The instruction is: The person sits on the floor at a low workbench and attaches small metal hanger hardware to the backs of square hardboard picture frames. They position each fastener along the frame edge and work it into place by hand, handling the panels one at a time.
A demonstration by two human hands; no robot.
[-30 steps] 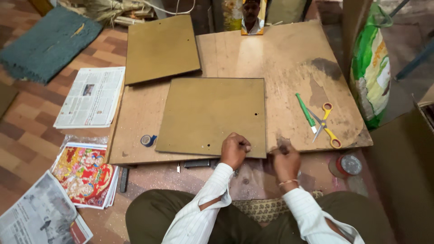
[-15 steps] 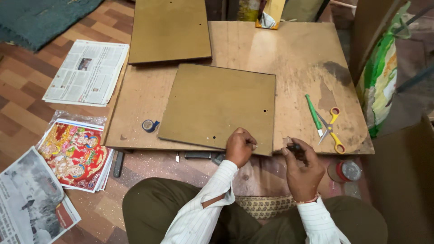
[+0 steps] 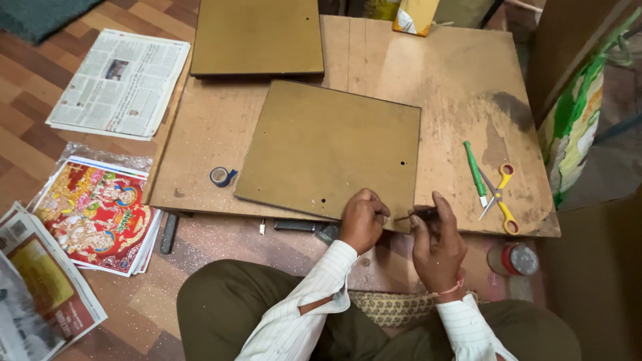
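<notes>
Olive-brown square hardboard panel lies flat and slightly askew on the low wooden work table, 3 small holes near its front edge. Left hand rests curled on that edge; right hand pinches a small dark tool beside it.

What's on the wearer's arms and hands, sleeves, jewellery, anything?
Both arms wear long white shirt sleeves with fine dark stripes and buttoned cuffs. The left hand is bare, no rings visible. The right hand is bare too, with a thin pinkish-red thread bracelet at the wrist.
</notes>
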